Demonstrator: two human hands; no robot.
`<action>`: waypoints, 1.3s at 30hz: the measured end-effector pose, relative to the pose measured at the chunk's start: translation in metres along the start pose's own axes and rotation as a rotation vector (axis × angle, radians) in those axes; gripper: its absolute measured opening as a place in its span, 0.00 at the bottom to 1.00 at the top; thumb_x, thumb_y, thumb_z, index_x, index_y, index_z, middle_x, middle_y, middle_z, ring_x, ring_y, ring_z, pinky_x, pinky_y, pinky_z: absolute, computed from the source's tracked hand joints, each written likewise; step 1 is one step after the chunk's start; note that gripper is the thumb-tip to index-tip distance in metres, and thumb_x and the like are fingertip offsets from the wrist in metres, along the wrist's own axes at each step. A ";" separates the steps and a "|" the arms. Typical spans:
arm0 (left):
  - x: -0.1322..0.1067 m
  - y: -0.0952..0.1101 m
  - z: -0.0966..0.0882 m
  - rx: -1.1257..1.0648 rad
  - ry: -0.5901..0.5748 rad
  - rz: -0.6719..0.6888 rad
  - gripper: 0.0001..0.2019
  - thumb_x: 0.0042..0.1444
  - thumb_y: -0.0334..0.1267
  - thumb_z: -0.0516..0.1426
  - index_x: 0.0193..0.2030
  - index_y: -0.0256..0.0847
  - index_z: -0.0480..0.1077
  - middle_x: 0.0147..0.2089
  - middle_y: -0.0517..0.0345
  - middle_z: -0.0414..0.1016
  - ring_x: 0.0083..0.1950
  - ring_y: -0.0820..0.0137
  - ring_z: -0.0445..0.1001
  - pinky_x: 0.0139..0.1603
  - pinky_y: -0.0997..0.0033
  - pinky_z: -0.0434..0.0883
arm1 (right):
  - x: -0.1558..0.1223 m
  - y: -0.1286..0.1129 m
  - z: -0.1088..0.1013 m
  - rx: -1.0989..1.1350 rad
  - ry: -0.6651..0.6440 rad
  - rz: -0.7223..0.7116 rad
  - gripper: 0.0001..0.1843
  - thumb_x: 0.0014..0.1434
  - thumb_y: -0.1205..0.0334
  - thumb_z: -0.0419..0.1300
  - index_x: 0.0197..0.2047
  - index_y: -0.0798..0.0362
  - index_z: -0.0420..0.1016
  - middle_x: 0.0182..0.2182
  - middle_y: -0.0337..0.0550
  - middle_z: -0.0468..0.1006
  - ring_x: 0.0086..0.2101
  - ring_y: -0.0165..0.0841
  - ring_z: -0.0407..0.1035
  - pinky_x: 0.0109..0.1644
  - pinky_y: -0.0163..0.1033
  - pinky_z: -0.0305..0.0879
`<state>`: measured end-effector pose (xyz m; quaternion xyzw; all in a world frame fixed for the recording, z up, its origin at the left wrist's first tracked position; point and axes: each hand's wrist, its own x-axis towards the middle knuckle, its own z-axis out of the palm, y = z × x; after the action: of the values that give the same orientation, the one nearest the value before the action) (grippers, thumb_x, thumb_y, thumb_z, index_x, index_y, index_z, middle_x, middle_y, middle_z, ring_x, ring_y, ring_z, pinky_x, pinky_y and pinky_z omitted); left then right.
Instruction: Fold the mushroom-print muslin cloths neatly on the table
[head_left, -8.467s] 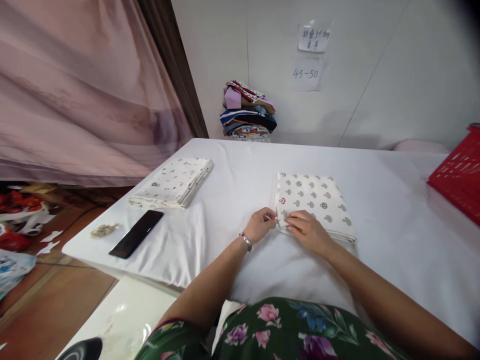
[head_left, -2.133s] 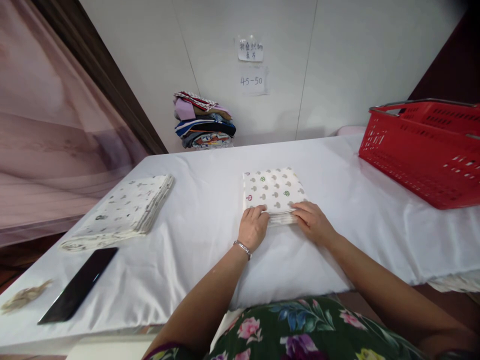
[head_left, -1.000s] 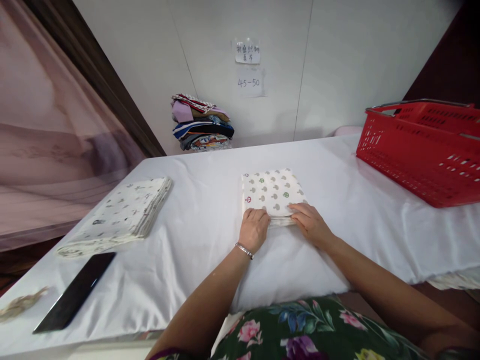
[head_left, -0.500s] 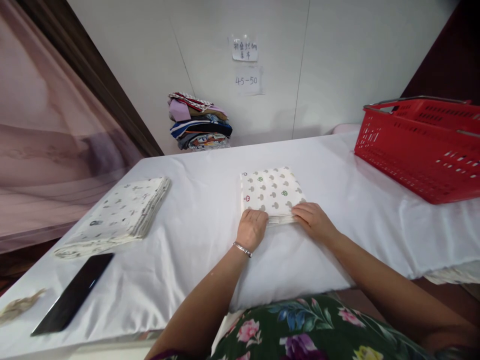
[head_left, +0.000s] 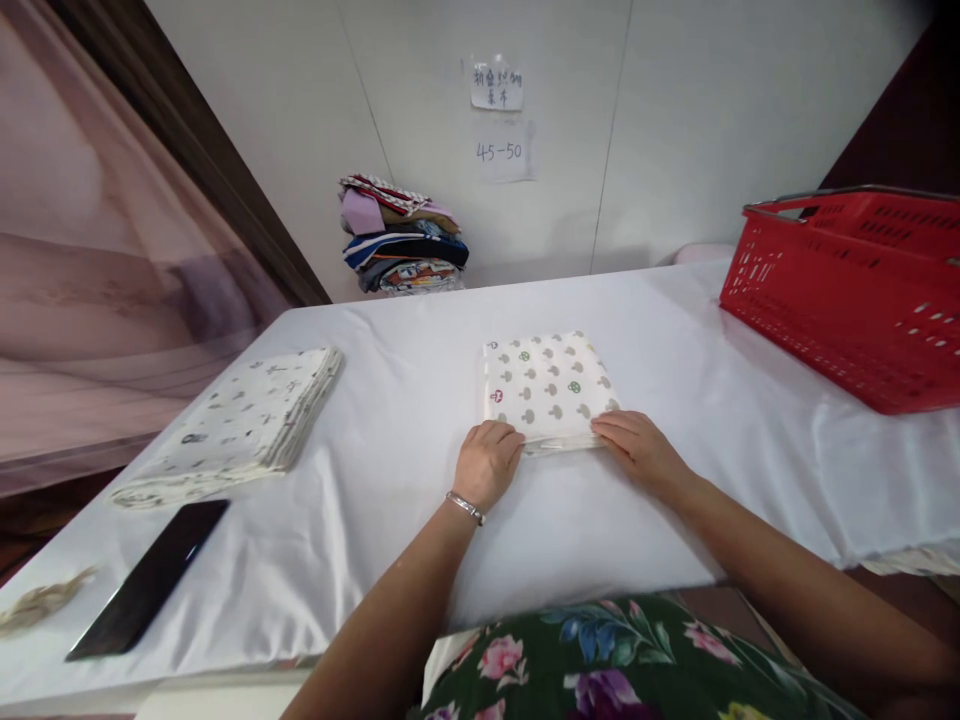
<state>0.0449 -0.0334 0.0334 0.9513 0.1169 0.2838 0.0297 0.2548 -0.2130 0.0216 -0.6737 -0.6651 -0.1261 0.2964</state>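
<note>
A folded white cloth (head_left: pixel 551 385) printed with grey, green and red mushrooms lies flat in the middle of the white-covered table (head_left: pixel 405 400). My left hand (head_left: pixel 489 462), with a silver bracelet at the wrist, is closed at the cloth's near left corner. Its fingertips rest on the folded edge and the thumb is mostly hidden. At the near right corner, my right hand (head_left: pixel 637 447) pinches the edge, fingers on top. Layers of the fold show along the near side between the two hands.
On the left lies a larger folded patterned cloth (head_left: pixel 240 425), with a black phone-like slab (head_left: pixel 150 580) and a beige tassel-like bit (head_left: pixel 45 603) nearer. A red basket (head_left: pixel 847 300) stands right. Beyond the far edge rises a fabric stack (head_left: pixel 405 240).
My left hand has slid left along the cloth's near edge to its corner. My right hand has shifted slightly right. The cloth stays folded, and the view has turned a little.
</note>
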 end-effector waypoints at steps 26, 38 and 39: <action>0.005 0.004 0.008 -0.007 0.016 -0.071 0.07 0.60 0.35 0.51 0.40 0.41 0.70 0.39 0.55 0.72 0.41 0.66 0.66 0.41 0.64 0.62 | 0.021 -0.007 -0.008 0.014 -0.204 0.155 0.12 0.61 0.66 0.48 0.41 0.49 0.72 0.40 0.43 0.73 0.41 0.36 0.65 0.45 0.45 0.60; 0.010 0.013 0.018 -0.046 0.061 0.065 0.08 0.58 0.32 0.52 0.40 0.43 0.71 0.38 0.56 0.73 0.41 0.68 0.67 0.45 0.64 0.64 | 0.014 -0.005 -0.003 0.037 -0.095 0.117 0.13 0.63 0.65 0.45 0.41 0.51 0.70 0.39 0.47 0.73 0.41 0.38 0.64 0.45 0.46 0.59; 0.010 0.012 0.018 -0.045 0.063 0.062 0.08 0.59 0.33 0.52 0.40 0.42 0.71 0.38 0.56 0.73 0.41 0.68 0.68 0.45 0.65 0.64 | 0.014 -0.005 -0.003 0.038 -0.092 0.118 0.13 0.63 0.65 0.45 0.41 0.51 0.70 0.39 0.47 0.73 0.40 0.38 0.64 0.44 0.46 0.59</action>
<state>0.0653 -0.0427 0.0252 0.9442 0.0817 0.3168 0.0384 0.2515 -0.2033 0.0328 -0.7110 -0.6394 -0.0647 0.2854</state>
